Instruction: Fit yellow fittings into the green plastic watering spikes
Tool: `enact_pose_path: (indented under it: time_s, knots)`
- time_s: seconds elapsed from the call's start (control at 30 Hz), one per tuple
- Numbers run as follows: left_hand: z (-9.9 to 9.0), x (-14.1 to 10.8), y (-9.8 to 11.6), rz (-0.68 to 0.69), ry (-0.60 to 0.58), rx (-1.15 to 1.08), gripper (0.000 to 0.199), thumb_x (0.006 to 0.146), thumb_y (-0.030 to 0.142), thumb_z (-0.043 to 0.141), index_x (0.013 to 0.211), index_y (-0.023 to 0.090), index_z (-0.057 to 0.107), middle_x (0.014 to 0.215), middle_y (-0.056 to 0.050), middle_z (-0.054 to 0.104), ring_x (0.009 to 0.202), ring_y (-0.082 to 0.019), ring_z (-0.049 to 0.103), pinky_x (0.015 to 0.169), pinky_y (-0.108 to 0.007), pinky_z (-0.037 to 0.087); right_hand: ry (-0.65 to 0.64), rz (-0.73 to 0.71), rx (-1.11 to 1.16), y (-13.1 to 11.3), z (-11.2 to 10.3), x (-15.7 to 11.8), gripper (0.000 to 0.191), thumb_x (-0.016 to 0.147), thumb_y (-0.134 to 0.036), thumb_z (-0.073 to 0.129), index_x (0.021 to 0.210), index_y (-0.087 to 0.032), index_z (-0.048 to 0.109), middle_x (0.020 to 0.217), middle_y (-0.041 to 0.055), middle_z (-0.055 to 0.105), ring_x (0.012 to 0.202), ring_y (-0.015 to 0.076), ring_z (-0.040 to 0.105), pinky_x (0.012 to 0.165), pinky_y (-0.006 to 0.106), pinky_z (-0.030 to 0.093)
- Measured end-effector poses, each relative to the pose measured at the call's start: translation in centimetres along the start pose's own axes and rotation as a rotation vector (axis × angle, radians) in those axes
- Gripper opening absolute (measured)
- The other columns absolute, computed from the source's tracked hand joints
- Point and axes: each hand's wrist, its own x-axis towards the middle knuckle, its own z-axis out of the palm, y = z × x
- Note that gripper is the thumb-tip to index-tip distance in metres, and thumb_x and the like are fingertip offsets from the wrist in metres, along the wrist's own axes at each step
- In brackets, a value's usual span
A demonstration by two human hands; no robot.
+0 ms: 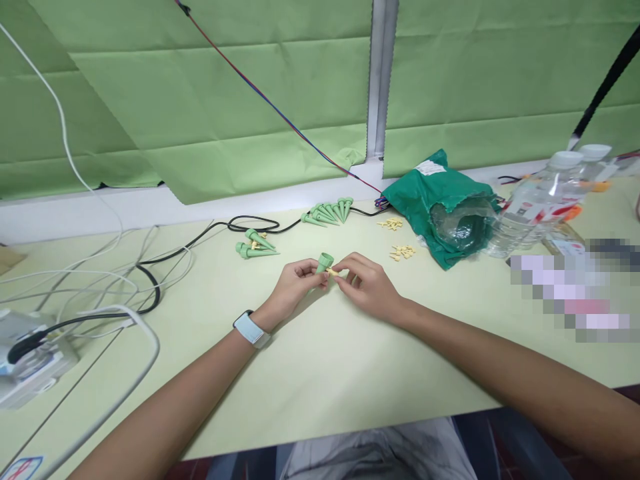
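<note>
A green plastic plant watering spike point(325, 261) is pinched in my left hand point(299, 283), its wide open end tilted up. The fingers cover most of its lower part. At the spike's side, my right hand point(369, 285) pinches a small yellow plastic valve point(333, 271) between thumb and fingertips. The valve touches the spike or sits right against it; I cannot tell how deep it goes. Ahead and to the left lie green spikes with yellow parts point(256, 245). Farther back rests a group of several green spikes point(329, 211). Two small piles of yellow valves point(403, 252) lie beyond my right hand.
A torn green plastic bag point(443, 207) stands at the back right, beside clear water bottles point(543, 200). Black and white cables point(150, 280) run over the left of the table, toward a white power strip point(35, 360). Green cloth point(225, 100) hangs behind.
</note>
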Motion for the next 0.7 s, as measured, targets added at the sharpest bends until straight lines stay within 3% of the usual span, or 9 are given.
enact_pose_path:
  time_s: [0.23, 0.37, 0.53, 0.7]
  knots:
    - [-0.06, 0.05, -0.12, 0.008, -0.009, -0.013, 0.012, 0.079, 0.025, 0.074, 0.072, 0.017, 0.068, 0.068, -0.001, 0.063, 0.068, -0.014, 0.057, 0.07, -0.028, 0.047, 0.005, -0.038, 0.051, -0.06, -0.2, 0.07, 0.013, 0.097, -0.026, 0.056, 0.104, -0.023, 0.067, 0.104, 0.0063, 0.063, 0.067, 0.0117, 0.06, 0.066, 0.028, 0.051]
    - [-0.01, -0.02, -0.01, 0.0, -0.01, -0.033, 0.011, 0.077, 0.027, 0.075, 0.074, 0.017, 0.07, 0.071, -0.001, 0.064, 0.068, -0.014, 0.058, 0.069, -0.028, 0.047, 0.043, 0.049, 0.017, -0.02, -0.06, 0.18, 0.016, 0.096, -0.03, 0.06, 0.108, -0.022, 0.066, 0.106, 0.0063, 0.065, 0.063, 0.0107, 0.058, 0.065, 0.028, 0.049]
    - [-0.02, -0.04, 0.0, -0.002, -0.009, -0.029, 0.013, 0.076, 0.029, 0.076, 0.075, 0.017, 0.071, 0.072, -0.002, 0.065, 0.069, -0.015, 0.058, 0.069, -0.028, 0.048, -0.044, 0.097, -0.043, 0.24, -0.02, 0.32, 0.019, 0.1, -0.029, 0.053, 0.095, -0.021, 0.07, 0.088, 0.0036, 0.068, 0.07, 0.0139, 0.06, 0.066, 0.028, 0.046]
    - [-0.07, -0.02, -0.05, 0.006, -0.015, -0.027, 0.011, 0.076, 0.027, 0.076, 0.073, 0.017, 0.07, 0.072, -0.001, 0.064, 0.068, -0.014, 0.058, 0.069, -0.028, 0.047, -0.023, 0.059, 0.017, 0.39, -0.04, 0.2, 0.009, 0.095, -0.028, 0.059, 0.096, -0.021, 0.064, 0.095, 0.0041, 0.065, 0.064, 0.0115, 0.058, 0.064, 0.027, 0.047]
